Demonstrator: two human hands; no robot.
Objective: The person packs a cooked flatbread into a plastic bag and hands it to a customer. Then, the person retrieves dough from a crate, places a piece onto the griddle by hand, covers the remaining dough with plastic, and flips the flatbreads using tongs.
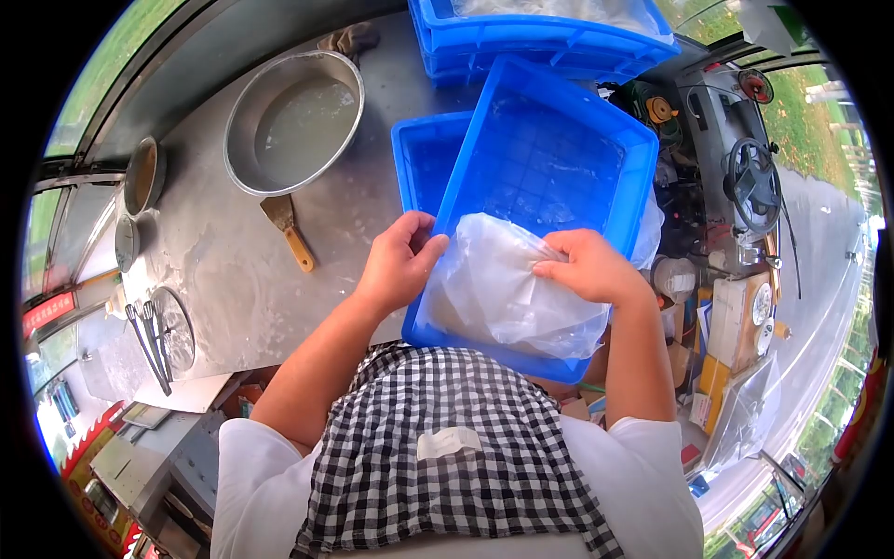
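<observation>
My right hand (596, 267) pinches the upper right part of a whitish, translucent plastic sheet (507, 293), perhaps a bag. At the sheet's left edge, my left hand (402, 263) is closed, thumb against bent fingers, beside the crate's left wall. The sheet hangs over the near part of a blue plastic crate (549, 154) and hides much of its near end. That crate is tilted across another blue crate (430, 154), which shows on its left. Wet patches glisten on the upper crate's floor.
A metal basin (237, 130) of cloudy liquid stands on the steel table (312, 219). Near it lies a scraper with a wooden handle (298, 250). Dark-handled utensils (154, 345) lie at left. Stacked blue crates (549, 47) stand at the back; a steering wheel (752, 182) is at right.
</observation>
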